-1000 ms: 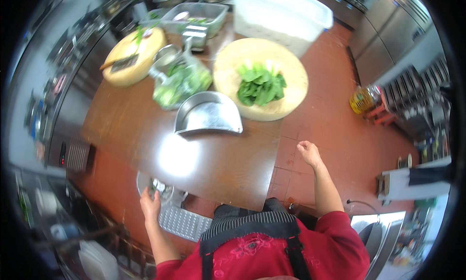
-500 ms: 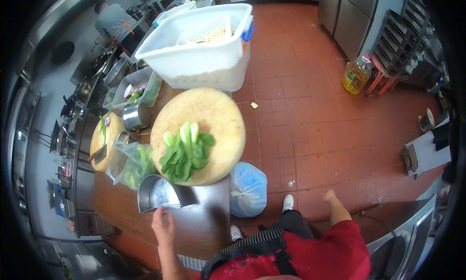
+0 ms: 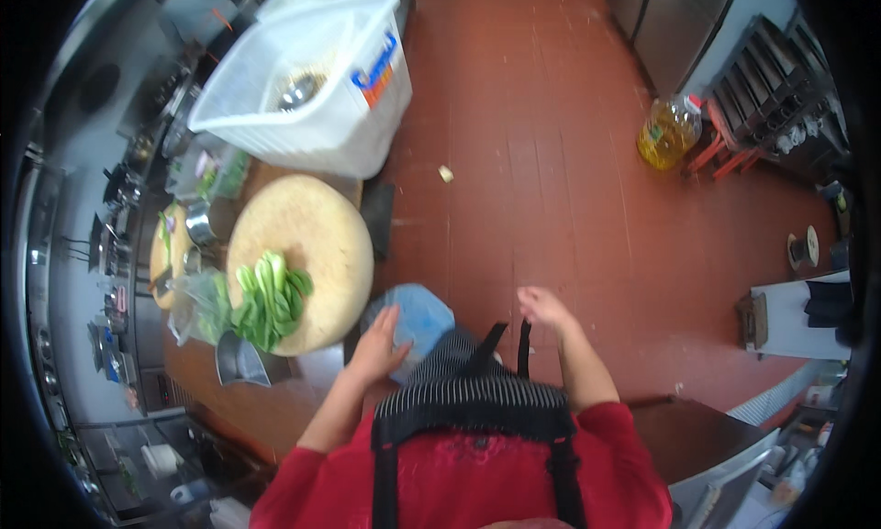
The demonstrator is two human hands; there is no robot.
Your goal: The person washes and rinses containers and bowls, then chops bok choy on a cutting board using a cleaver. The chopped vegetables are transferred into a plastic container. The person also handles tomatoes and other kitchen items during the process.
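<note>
My left hand (image 3: 374,347) is in front of a light blue plastic bag (image 3: 424,316) beside the table, its thumb and fingers apart and nothing visible in it. Out over the floor, my right hand (image 3: 543,307) is closed, with a black apron string (image 3: 524,347) running down from its fingers. A striped apron (image 3: 473,405) covers my front. Left of my left hand, a thick round chopping board (image 3: 317,245) carries a bunch of leafy greens (image 3: 273,304). A metal scoop-like container (image 3: 240,359) stands at the board's near edge.
A large white tub (image 3: 367,139) with a metal bowl inside stands beyond the board. Left of it are a clear bin of vegetables (image 3: 206,169) and a plastic bag of greens (image 3: 204,301). An oil jug (image 3: 668,136) stands on the floor by a red stool (image 3: 720,148).
My left hand has moved right, from beside the metal container to the blue bag. My right hand has come in front of me and closed on the apron string. The view has shifted right.
</note>
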